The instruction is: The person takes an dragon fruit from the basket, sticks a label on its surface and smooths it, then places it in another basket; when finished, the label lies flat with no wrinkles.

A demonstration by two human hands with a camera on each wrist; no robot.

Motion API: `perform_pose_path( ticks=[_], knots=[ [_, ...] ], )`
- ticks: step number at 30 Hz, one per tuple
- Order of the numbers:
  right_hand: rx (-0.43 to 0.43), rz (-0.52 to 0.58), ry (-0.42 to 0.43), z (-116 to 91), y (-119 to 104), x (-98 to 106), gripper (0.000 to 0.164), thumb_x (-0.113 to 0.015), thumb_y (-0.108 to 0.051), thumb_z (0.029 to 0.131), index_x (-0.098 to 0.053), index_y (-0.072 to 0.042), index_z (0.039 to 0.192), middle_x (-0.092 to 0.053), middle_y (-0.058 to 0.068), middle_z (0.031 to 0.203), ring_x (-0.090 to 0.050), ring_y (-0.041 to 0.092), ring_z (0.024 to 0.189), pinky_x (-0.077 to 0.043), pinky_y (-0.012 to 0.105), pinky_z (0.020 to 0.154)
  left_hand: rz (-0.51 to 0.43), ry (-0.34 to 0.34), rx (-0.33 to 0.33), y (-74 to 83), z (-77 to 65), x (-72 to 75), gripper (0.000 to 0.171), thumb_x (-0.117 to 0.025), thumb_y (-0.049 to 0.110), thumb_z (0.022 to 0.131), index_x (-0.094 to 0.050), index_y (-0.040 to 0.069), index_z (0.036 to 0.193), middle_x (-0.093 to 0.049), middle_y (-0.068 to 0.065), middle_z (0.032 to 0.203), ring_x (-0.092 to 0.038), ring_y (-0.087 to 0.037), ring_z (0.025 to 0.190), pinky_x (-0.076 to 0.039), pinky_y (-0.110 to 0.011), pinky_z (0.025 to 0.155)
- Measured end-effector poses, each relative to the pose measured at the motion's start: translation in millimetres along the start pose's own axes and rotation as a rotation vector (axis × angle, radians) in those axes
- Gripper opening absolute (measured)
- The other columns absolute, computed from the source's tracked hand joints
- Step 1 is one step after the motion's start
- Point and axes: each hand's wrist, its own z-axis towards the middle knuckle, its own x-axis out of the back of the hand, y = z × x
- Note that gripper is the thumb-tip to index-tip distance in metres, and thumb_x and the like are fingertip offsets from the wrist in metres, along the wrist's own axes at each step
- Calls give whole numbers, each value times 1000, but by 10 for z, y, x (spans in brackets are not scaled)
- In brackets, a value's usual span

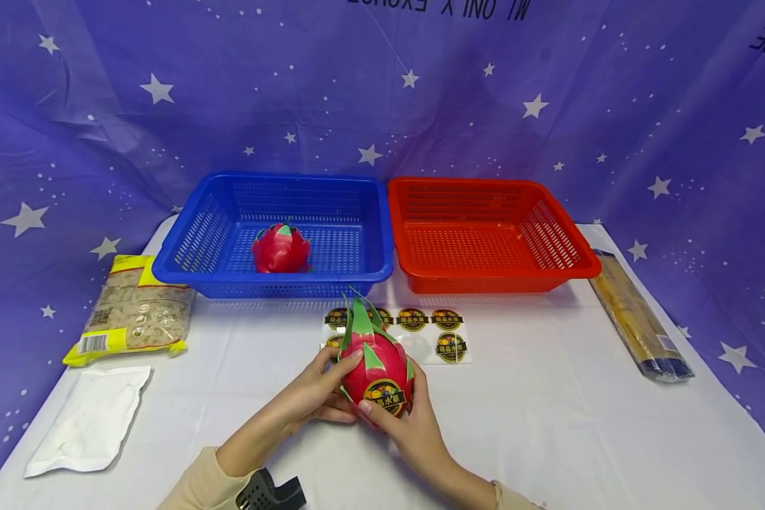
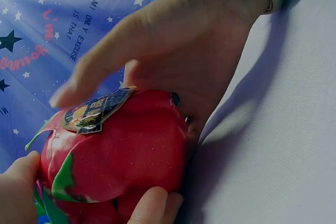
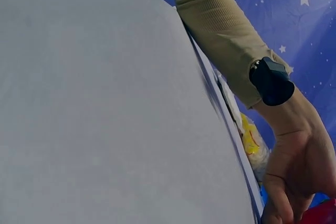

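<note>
A red dragon fruit [image 1: 385,368] with green leaf tips is held between both hands over the near middle of the table. My left hand [image 1: 312,389] grips its left side, thumb on top and fingers underneath. At its right side, my right hand [image 1: 417,432] has its thumb by a round black-and-gold sticker [image 1: 385,397] on the skin. That thumb looks blurred over the sticker [image 2: 97,111] in the left wrist view, while the other fingers are mostly hidden behind the fruit. Just beyond lies a sheet of matching stickers [image 1: 413,319], partly covered by the fruit.
Another dragon fruit [image 1: 282,249] sits in the blue basket [image 1: 270,278] at the back left. Beside it stands a red basket [image 1: 497,273]. A yellow-edged bag [image 1: 137,312] and a white packet [image 1: 92,418] lie left; a long brown package [image 1: 637,319] lies right.
</note>
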Motion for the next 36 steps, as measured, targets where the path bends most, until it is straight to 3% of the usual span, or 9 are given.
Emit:
perform_pose_path(
  ticks=[8, 15, 23, 28, 36],
  knots=[
    [-72, 103, -37, 113, -119, 173, 49, -48, -33, 92, -35, -10, 133, -44, 15, 131, -47, 18, 112, -42, 28, 93, -8, -16, -3, 4, 3, 7, 61, -52, 55, 84, -29, 13, 122, -65, -13, 85, -64, -17, 63, -55, -41, 65],
    [-151, 213, -163, 245, -154, 359, 51, -51, -27, 91, -34, -8, 135, -43, 15, 120, -53, 16, 103, -49, 32, 86, -9, -23, -19, -4, 7, -6, 58, -52, 51, 85, -29, 13, 122, -64, -14, 89, -64, -17, 64, -55, -41, 66],
    [-167, 150, -297, 313, -152, 485, 60, -58, -23, 88, -28, -18, 140, -48, 23, 127, -58, 19, 104, -51, 35, 84, 12, -66, -22, 8, -14, 6, 63, -53, 51, 85, -28, 12, 129, -63, -16, 98, -65, -19, 66, -55, -41, 66],
    [-181, 138, -376, 311, -146, 529, 65, -60, -22, 86, -26, -25, 141, -45, 24, 130, -59, 22, 104, -52, 39, 80, 51, -100, -27, 25, -48, 16, 60, -52, 50, 86, -29, 11, 126, -65, -13, 95, -65, -19, 64, -55, -40, 63],
    [-141, 76, -337, 279, -154, 555, 66, -65, -23, 82, -30, -21, 139, -45, 27, 127, -61, 23, 96, -54, 41, 70, 104, -154, -48, 95, -96, 12, 56, -51, 49, 87, -31, 12, 125, -66, -14, 100, -67, -23, 66, -55, -41, 63]
  ],
)
